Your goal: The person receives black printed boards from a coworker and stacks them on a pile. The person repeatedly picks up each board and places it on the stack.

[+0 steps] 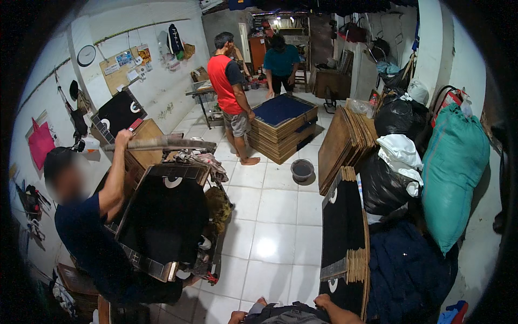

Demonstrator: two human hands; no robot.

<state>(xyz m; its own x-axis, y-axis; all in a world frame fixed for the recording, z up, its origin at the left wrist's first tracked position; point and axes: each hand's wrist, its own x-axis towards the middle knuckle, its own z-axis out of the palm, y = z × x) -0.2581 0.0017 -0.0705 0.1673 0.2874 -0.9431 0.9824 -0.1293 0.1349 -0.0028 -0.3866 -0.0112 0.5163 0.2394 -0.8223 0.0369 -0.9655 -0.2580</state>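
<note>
Low in the view, my left hand (238, 316) hangs beside the dark cloth at my waist; its fingers look curled, and what is in them cannot be made out. My right hand (322, 300) is bent at the left edge of a leaning stack of wooden boards (356, 265) covered with black fabric (342, 227) bearing white printed shapes. Whether it touches the boards cannot be told. Dark grey cloth (289, 312) lies between my hands, with part of my bare foot (262, 301) in front of it.
At left a co-worker (93, 243) sits by a board with black fabric (166, 214). Two people (226, 81) stand at a stack of boards (279, 133). A dark bucket (302, 170) stands on the tiled floor (271, 243). Black bags (384, 186) and a green sack (455, 174) line the right side.
</note>
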